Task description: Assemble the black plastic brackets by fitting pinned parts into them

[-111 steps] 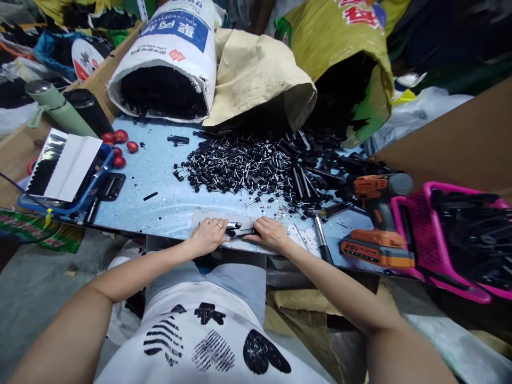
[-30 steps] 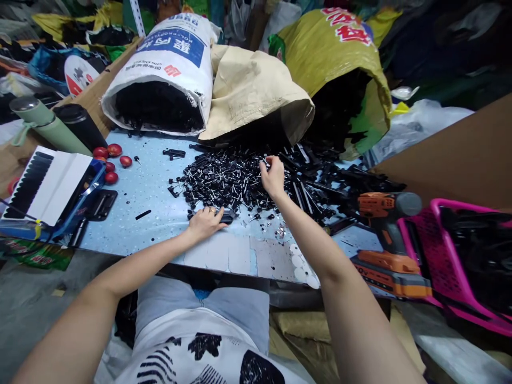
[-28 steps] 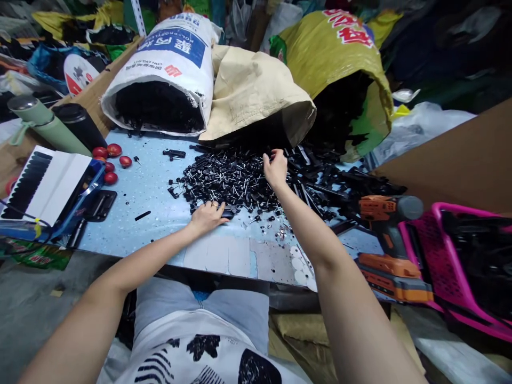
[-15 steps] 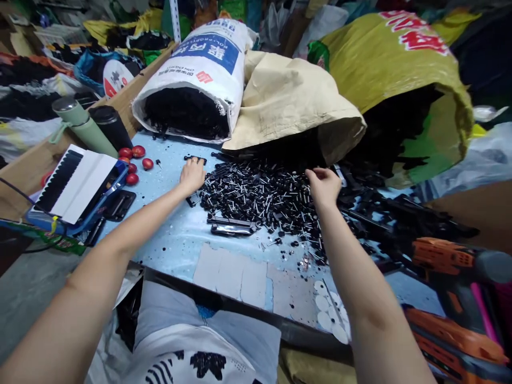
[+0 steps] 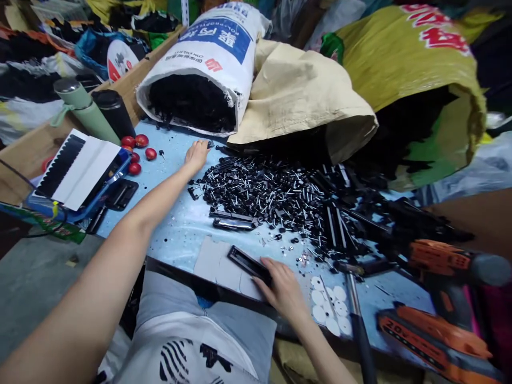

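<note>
My right hand (image 5: 285, 285) is closed on one end of a long black plastic part (image 5: 248, 263) with a recessed channel along it. That part lies over the grey cardboard pieces (image 5: 208, 266) at the near edge of the table. Farther off, my left hand (image 5: 196, 155) has its fingers bent around a small dark piece, of which only an end (image 5: 210, 144) shows past the fingertips. To the right of that hand spreads a heap of small black parts with metal pins (image 5: 260, 186). Two long black parts (image 5: 234, 220) lie before the heap.
A white sack (image 5: 188, 64), a tan paper sack (image 5: 304, 90) and a yellow sack (image 5: 404, 58) line the back. At right are a hammer (image 5: 354, 293) and an orange cordless drill (image 5: 440, 258). White discs (image 5: 320, 298), red fruits (image 5: 151, 154) and a green flask (image 5: 86, 109) also stand about.
My right hand has come from the heap to the near edge, now with the long black part in it. My left hand has shifted slightly farther away. The view has moved, showing the hammer.
</note>
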`<state>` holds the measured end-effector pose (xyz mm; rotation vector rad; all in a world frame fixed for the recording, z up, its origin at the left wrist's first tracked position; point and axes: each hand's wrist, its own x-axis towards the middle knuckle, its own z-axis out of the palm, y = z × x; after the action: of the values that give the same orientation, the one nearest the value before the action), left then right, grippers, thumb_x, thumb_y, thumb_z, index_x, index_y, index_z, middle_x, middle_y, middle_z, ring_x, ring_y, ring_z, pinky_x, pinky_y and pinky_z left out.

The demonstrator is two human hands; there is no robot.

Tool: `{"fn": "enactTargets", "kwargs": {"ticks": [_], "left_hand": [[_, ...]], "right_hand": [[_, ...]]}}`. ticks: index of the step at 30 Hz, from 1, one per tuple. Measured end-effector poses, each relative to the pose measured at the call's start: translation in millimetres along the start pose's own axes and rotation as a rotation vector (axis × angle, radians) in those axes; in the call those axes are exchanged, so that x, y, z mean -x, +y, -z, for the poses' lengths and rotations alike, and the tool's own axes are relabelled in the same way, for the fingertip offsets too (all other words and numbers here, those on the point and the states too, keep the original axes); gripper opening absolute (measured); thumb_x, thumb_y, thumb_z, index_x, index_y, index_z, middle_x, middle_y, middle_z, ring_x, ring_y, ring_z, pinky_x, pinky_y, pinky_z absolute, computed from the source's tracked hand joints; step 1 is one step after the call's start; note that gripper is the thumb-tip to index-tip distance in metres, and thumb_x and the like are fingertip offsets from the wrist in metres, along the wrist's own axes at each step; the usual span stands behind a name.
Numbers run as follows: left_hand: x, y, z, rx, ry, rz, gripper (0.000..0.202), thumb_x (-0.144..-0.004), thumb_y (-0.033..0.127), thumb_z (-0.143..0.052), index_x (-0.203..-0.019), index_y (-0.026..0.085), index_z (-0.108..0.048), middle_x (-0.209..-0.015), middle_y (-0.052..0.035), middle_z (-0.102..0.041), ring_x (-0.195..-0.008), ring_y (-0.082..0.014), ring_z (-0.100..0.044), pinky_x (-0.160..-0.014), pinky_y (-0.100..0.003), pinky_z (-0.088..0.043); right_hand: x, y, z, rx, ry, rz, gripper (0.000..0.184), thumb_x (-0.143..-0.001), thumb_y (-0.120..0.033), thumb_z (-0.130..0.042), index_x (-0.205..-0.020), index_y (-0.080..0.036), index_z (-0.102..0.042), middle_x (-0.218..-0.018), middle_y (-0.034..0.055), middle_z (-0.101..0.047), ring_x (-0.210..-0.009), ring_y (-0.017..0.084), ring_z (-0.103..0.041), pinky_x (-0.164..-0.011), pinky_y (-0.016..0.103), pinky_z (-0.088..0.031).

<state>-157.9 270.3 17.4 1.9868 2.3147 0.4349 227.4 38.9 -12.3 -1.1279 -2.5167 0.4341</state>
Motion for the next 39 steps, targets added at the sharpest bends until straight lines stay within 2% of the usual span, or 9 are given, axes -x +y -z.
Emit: {"fn": "enactTargets", "kwargs": {"ticks": [7,10,12,17,22,27,31,36,39], "left_hand": [[157.8,24.5,23.4,0.144,0.055,-0.118,0.039,-0.096,0.032,-0.035,-0.126,0.009,-0.047,-0.114,-0.0155,-0.053,-0.104,-0.0241,-0.053,-0.091,-0.034,-0.042],[205.9,15.9,32.3,0.263,0.062,-0.09,0.038,-0.095,0.032,-0.038,-0.125,0.011,-0.05,-0.112,-0.0138,-0.056,-0.104,-0.0233,-0.054,-0.092,-0.036,-0.043],[225.5,8.4,37.6,0.371,0.077,-0.037,0.036,-0.095,0.03,-0.038,-0.122,0.012,-0.053,-0.11,-0.0125,-0.058,-0.105,-0.0223,-0.055,-0.094,-0.036,-0.043],[256.0,14.0,40.6,0.659,0.02,0.03,0.037,-0.092,0.027,-0.04,-0.123,0.013,-0.056,-0.099,-0.0097,-0.063,-0.087,-0.0175,-0.06,-0.087,-0.034,-0.047],[282.4,59.7,30.0,0.888,-0.118,0.019,0.04,-0.092,0.033,-0.043,-0.123,0.013,-0.058,-0.085,-0.0055,-0.062,-0.054,-0.0089,-0.053,-0.066,-0.026,-0.049],[302.4,95.1,27.4,1.027,-0.141,0.008,0.041,-0.092,0.037,-0.044,-0.121,0.013,-0.059,-0.088,-0.005,-0.061,-0.047,-0.0052,-0.049,-0.056,-0.022,-0.046],[307.7,107.6,29.6,1.109,-0.12,0.042,0.044,-0.09,0.037,-0.048,-0.127,0.014,-0.055,-0.094,-0.0066,-0.063,-0.044,-0.0047,-0.047,-0.046,-0.021,-0.043],[304.8,111.5,30.3,0.923,0.029,-0.064,0.04,-0.089,0.028,-0.052,-0.126,0.015,-0.056,-0.102,-0.0095,-0.065,-0.091,-0.0188,-0.062,-0.082,-0.031,-0.05],[304.1,110.7,30.0,0.829,0.027,-0.146,0.035,-0.091,0.029,-0.049,-0.122,0.017,-0.06,-0.106,-0.0101,-0.065,-0.099,-0.0205,-0.06,-0.087,-0.033,-0.049]], "right_hand": [[-80.8,-64.3,-23.2,-0.321,0.214,0.228,0.043,-0.088,-0.028,-0.056,-0.129,-0.022,-0.045,-0.113,0.0105,-0.06,-0.104,0.023,-0.058,-0.088,0.042,-0.05],[-73.3,-63.5,-7.4,-0.543,0.359,0.175,0.057,-0.083,-0.029,-0.064,-0.133,-0.025,-0.037,-0.115,0.0094,-0.056,-0.104,0.02,-0.058,-0.091,0.038,-0.051],[-50.2,-45.9,2.1,-0.549,0.321,0.095,0.055,-0.081,-0.032,-0.065,-0.13,-0.024,-0.041,-0.112,0.0087,-0.057,-0.099,0.019,-0.06,-0.087,0.036,-0.052],[10.2,1.3,5.4,-0.25,0.098,0.0,0.032,-0.084,-0.041,-0.059,-0.109,-0.02,-0.058,-0.102,0.0096,-0.061,-0.094,0.022,-0.061,-0.08,0.037,-0.052],[-4.2,-21.8,-17.1,0.033,0.013,-0.006,0.052,-0.084,-0.051,-0.055,-0.126,-0.02,-0.054,-0.115,0.0134,-0.059,-0.112,0.029,-0.051,-0.094,0.049,-0.042],[-47.1,-54.2,-24.7,-0.583,0.11,-0.266,0.052,-0.093,-0.05,-0.036,-0.136,-0.021,-0.042,-0.103,0.0099,-0.061,-0.084,0.019,-0.062,-0.074,0.036,-0.053],[-52.0,-68.7,-16.1,-1.095,-0.064,-0.395,0.065,-0.092,-0.057,-0.032,-0.147,-0.025,-0.02,-0.067,-0.0016,-0.057,-0.049,0.014,-0.056,-0.048,0.029,-0.05],[-48.0,-67.0,-10.8,-1.199,-0.028,-0.343,0.062,-0.084,-0.055,-0.051,-0.137,-0.025,-0.039,-0.078,0.0003,-0.058,-0.058,0.013,-0.058,-0.051,0.027,-0.051],[-48.2,-57.4,-3.5,-1.077,-0.065,-0.247,0.061,-0.087,-0.049,-0.051,-0.14,-0.023,-0.037,-0.07,-0.0018,-0.055,-0.052,0.01,-0.053,-0.049,0.025,-0.049]]}}
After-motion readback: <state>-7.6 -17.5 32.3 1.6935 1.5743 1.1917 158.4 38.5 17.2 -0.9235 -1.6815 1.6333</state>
